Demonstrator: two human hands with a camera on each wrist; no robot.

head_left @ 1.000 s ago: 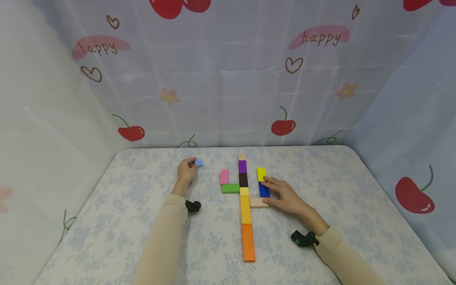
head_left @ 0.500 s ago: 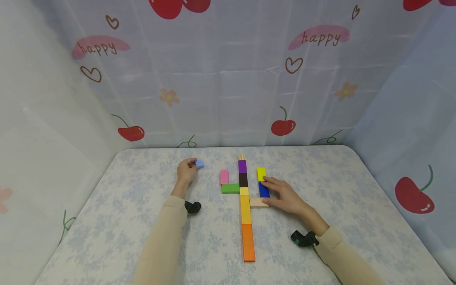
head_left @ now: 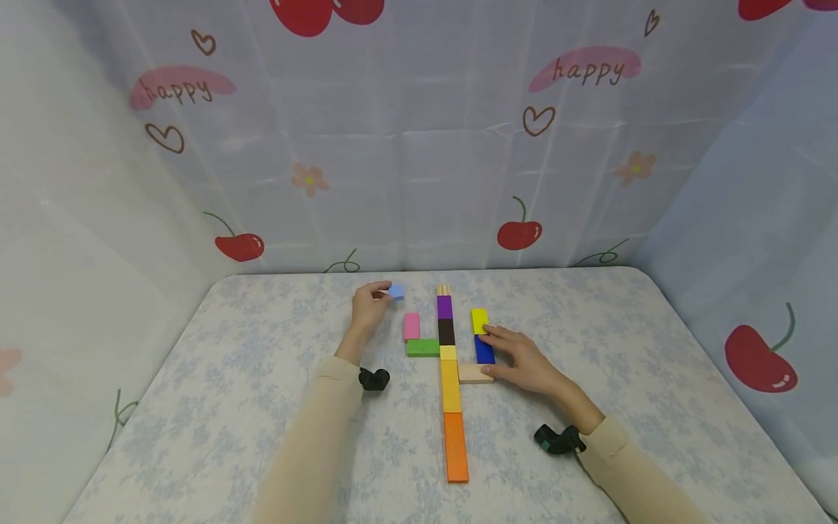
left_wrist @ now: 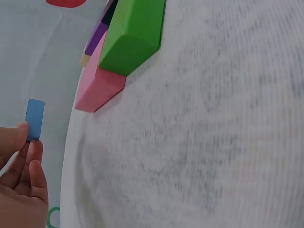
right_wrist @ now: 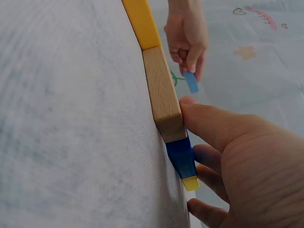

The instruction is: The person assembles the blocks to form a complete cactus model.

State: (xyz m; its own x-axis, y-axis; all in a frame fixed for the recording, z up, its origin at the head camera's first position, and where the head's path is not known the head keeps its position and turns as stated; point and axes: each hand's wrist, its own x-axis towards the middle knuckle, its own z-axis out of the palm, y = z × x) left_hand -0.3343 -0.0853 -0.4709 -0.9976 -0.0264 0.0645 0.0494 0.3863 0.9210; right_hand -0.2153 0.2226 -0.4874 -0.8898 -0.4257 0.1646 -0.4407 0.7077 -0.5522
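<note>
In the head view my left hand (head_left: 369,307) pinches a small light blue block (head_left: 396,292) between thumb and fingers. The left wrist view shows that block (left_wrist: 35,118) raised above the tabletop. My right hand (head_left: 527,364) rests at a branch of blocks with its fingers extended. Its thumb touches the end of a plain wooden block (head_left: 476,373), and the fingertips lie by a dark blue block (head_left: 485,352) and a bright yellow block (head_left: 480,320). To the left, a pink block (head_left: 411,327) stands against a green block (head_left: 423,348).
A straight column runs up the table's middle: orange block (head_left: 455,447), amber block (head_left: 451,386), pale yellow block (head_left: 448,353), black block (head_left: 446,332), purple block (head_left: 444,307) and pale wooden pieces (head_left: 443,290). A printed curtain (head_left: 406,167) hangs behind the table's far edge.
My left hand has moved right and slightly away from me, carrying the light blue block closer to the column's far end. The right hand stays in place.
</note>
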